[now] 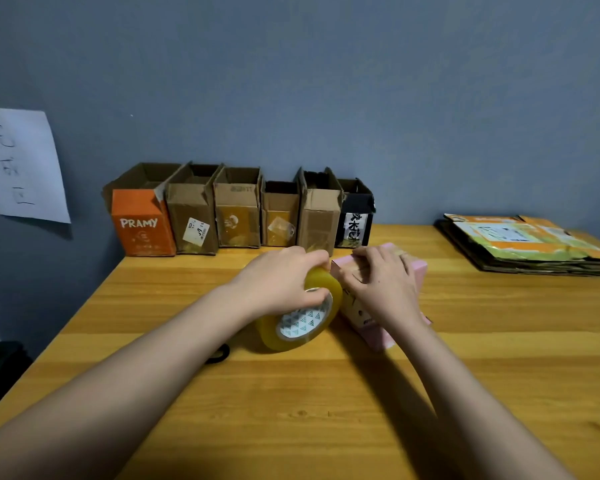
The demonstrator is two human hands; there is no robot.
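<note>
Tape roll (300, 322), gripped by left hand (278, 282), touches near edge of pink box (417, 270); right hand (383, 287) presses flat on top.

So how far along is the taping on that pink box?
Done: a strip of tape runs across the pink box top. In hand: the left hand grips the tape roll against the box edge while the right hand presses the strip flat. Left: the strip looks uncut from the roll; cutting and smoothing remain.
</note>
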